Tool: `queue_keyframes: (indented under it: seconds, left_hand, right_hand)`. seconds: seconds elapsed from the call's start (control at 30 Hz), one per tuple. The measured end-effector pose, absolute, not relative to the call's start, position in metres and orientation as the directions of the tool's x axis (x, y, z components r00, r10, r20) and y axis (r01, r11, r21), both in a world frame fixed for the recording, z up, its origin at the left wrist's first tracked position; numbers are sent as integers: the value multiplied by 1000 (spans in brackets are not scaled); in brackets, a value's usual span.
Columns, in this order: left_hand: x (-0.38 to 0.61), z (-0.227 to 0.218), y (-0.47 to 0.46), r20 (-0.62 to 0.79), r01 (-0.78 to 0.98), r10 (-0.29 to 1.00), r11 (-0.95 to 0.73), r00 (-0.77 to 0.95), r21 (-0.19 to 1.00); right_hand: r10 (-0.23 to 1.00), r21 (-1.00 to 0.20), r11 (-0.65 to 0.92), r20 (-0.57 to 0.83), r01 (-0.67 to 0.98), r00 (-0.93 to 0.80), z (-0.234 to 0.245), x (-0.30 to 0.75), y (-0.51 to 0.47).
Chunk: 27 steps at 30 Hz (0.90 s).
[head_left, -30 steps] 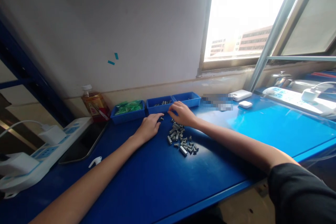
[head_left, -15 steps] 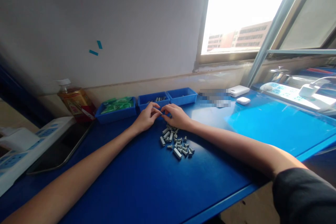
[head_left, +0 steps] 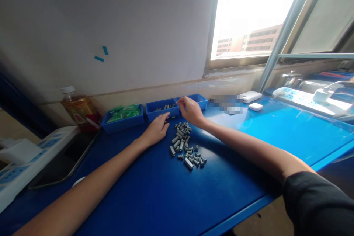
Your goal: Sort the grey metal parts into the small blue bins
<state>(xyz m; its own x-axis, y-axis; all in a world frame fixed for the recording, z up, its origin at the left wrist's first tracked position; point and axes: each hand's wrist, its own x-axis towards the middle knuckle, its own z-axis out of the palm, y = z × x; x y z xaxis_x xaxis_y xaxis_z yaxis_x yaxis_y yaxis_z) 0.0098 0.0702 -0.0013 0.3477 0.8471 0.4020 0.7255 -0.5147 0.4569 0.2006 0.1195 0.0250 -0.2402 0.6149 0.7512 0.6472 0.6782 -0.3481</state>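
My right hand (head_left: 191, 111) is raised at the blue bins, its fingers pinched together over the border between the middle bin (head_left: 149, 113) and the right bin (head_left: 204, 104). Whatever sits between those fingertips is too small to make out. Just in front of the middle bin, my left hand (head_left: 155, 131) hovers low or rests with its fingers and thumb apart, holding nothing. Several metal hex standoffs (head_left: 188, 163) and short flat-headed screws (head_left: 202, 159) lie in a loose heap on the blue table (head_left: 155, 191) between my forearms. More metal pieces lie in the middle bin.
A left bin (head_left: 124, 123) holds green packets. Beside it stand a bottle (head_left: 79, 108), a dark phone or tablet (head_left: 62, 162) and a power strip (head_left: 55, 136). To the right are a white power bank (head_left: 251, 96), a small white case (head_left: 255, 107) and another power strip (head_left: 334, 105).
My hands were together above the heap and have come apart. The right hand has moved up to the bins; the left has opened and drawn slightly back.
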Motion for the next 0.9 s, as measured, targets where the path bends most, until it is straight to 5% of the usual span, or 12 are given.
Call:
queue_keyframes:
  seconds: [0.1, 0.17, 0.3, 0.4, 0.53, 0.9]
  left_hand:
    - [12, -1, 69, 301, 821, 845, -517, 442, 244]
    - [14, 0, 68, 242, 842, 858, -502, 454, 200]
    - [13, 0, 69, 262, 847, 855, -500, 448, 182]
    - [12, -1, 69, 306, 838, 841, -513, 447, 186]
    - [11, 0, 68, 368, 790, 788, -583, 493, 191]
    - [12, 9, 59, 395, 720, 722, -669, 568, 187]
  right_hand:
    - [662, -401, 564, 742, 722, -105, 31, 210, 136]
    - [650, -353, 601, 738, 717, -182, 25, 214, 137]
    - [575, -238, 762, 677, 602, -460, 4, 211, 125]
    - [601, -277, 783, 566, 556, -565, -2, 205, 123]
    - [643, -326, 765, 439, 555, -628, 0, 201, 133]
    - [581, -364, 811, 408, 458, -705, 1, 202, 131]
